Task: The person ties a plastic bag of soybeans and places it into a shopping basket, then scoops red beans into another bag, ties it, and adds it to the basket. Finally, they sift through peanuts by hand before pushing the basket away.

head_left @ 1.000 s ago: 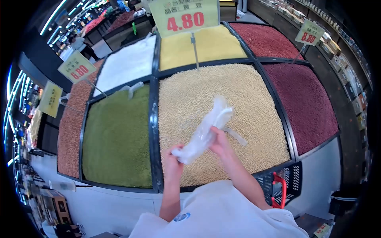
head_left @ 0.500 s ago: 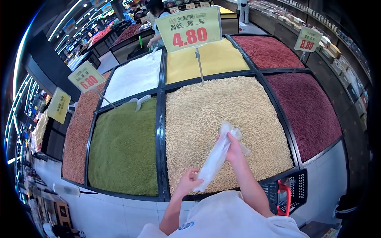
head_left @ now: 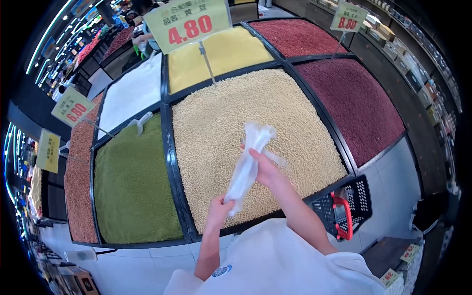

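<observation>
A bunched, clear plastic bag (head_left: 245,169) stretches slantwise between my two hands, over a bin of pale yellow soybeans (head_left: 221,118). My right hand (head_left: 261,164) is closed around its upper part, with the crumpled end fanning out past the fingers. Lower and to the left, my left hand (head_left: 219,210) pinches the bag's other end. A price sign reading 4.80 (head_left: 189,30) stands on a thin rod in the soybeans.
Neighbouring bins hold green beans (head_left: 135,187), dark red beans (head_left: 349,105), yellow grain (head_left: 216,56) and white grain (head_left: 130,96). A scoop (head_left: 141,122) lies on the green beans. A black shopping basket with a red handle (head_left: 348,216) is at my right. Another person (head_left: 147,37) stands beyond the bins.
The view has turned, shifting the bins leftward. My hands still hold the bag; its upper end has spread more, and the left hand now grips its lower end more closely.
</observation>
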### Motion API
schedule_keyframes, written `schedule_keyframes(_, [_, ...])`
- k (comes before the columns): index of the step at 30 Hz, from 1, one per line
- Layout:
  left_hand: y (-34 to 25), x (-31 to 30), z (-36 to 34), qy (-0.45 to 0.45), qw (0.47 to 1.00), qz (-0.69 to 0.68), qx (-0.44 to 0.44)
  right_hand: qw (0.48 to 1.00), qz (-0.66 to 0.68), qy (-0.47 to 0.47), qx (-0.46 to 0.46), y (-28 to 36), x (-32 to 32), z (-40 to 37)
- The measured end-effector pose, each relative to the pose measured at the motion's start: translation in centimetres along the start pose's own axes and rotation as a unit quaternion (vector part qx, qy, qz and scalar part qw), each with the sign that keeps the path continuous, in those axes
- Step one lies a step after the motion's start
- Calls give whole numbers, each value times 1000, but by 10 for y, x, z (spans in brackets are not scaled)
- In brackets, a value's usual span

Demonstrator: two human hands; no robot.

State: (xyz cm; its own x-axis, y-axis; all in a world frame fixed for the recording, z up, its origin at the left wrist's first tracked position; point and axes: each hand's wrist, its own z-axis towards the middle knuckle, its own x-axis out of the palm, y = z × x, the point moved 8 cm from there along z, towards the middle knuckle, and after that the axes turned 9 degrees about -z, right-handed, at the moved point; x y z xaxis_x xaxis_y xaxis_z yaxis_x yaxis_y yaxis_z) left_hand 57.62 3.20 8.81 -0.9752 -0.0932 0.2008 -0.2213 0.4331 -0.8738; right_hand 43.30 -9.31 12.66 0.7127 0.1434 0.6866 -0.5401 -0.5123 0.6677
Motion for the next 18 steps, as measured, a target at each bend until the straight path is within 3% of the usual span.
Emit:
schedule_keyframes(3, [20, 16, -4, 47, 998, 16, -31, 990, -128, -47, 30, -6, -11, -3])
schedule_keyframes(6, [41, 32, -18, 89, 991, 70, -66, 996, -24, -62, 53, 6, -15, -8])
schedule_keyframes(9, [61, 50, -32, 131, 985, 60, -95, 995, -50, -80, 37, 15, -12, -6])
schedule_keyframes(12, [72, 60, -34, 135, 984, 62, -98, 995, -64, -72, 16, 21, -17, 1])
schedule_keyframes(15, [68, 61, -35, 129, 987, 34, -94, 998, 14, -53, -11, 34, -34, 0])
schedule_keyframes(18, [52, 42, -22, 54, 995, 78, -26, 993, 91, -66, -37, 54, -62, -24])
